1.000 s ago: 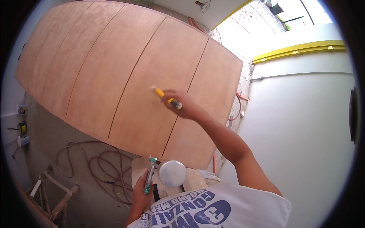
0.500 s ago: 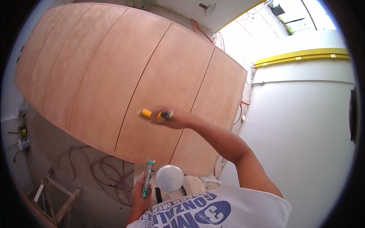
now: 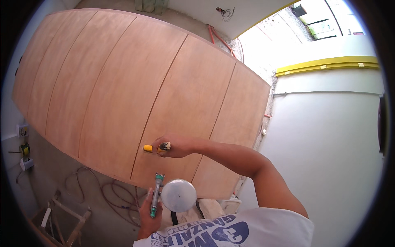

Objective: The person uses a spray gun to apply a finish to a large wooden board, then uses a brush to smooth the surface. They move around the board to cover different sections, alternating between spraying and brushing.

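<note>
My left hand (image 3: 149, 215) is closed round a spray gun (image 3: 155, 196) with green trim, held upright at the near edge of the panel. Its round metal cup (image 3: 179, 196) sits beside it, close to my body. Above the near part of the large wooden panel (image 3: 164, 101), my right hand (image 3: 175, 145) grips a yellow hand tool (image 3: 148, 148) with a dark end. The fingers cover its middle, and I cannot tell its exact kind. The panel is reddish brown with several straight grooves running across it. Whether the tool touches the wood is unclear.
Looped hoses (image 3: 117, 197) lie on the floor at the near left, by a wooden stand (image 3: 68, 218). A white wall (image 3: 321, 148) with a yellow strip (image 3: 325, 66) rises to the right. Orange tubing (image 3: 220, 39) lies past the panel's far edge.
My right hand has drawn nearer to my body and slightly left, with the yellow tool in it. The spray gun stays in my left hand, and the view has shifted a little.
</note>
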`<control>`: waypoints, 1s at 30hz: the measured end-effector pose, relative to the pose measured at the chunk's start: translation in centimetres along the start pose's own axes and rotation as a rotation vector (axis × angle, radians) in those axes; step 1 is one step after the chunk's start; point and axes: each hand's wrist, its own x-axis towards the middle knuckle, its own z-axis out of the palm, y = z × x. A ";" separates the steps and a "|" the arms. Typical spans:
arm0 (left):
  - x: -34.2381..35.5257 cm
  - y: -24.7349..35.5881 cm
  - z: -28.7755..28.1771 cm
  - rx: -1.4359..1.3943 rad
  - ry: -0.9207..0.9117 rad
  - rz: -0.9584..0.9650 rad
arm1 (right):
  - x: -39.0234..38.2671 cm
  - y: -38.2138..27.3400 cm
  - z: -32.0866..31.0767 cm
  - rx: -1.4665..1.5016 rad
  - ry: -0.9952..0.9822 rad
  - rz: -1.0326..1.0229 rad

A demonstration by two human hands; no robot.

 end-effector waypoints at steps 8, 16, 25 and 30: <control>3.1 1.8 -0.4 0.003 0.002 0.025 | 2.2 4.5 -16.8 -0.387 0.697 0.040; 7.1 4.6 -2.8 -0.040 -0.035 -0.088 | 3.2 4.2 -11.5 0.114 0.229 0.169; 15.3 8.6 -0.5 -0.019 -0.048 0.033 | 7.0 3.5 -33.5 -0.226 0.634 0.344; 17.7 10.4 0.8 -0.063 -0.118 -0.001 | 5.8 9.3 -39.3 -0.668 0.583 0.361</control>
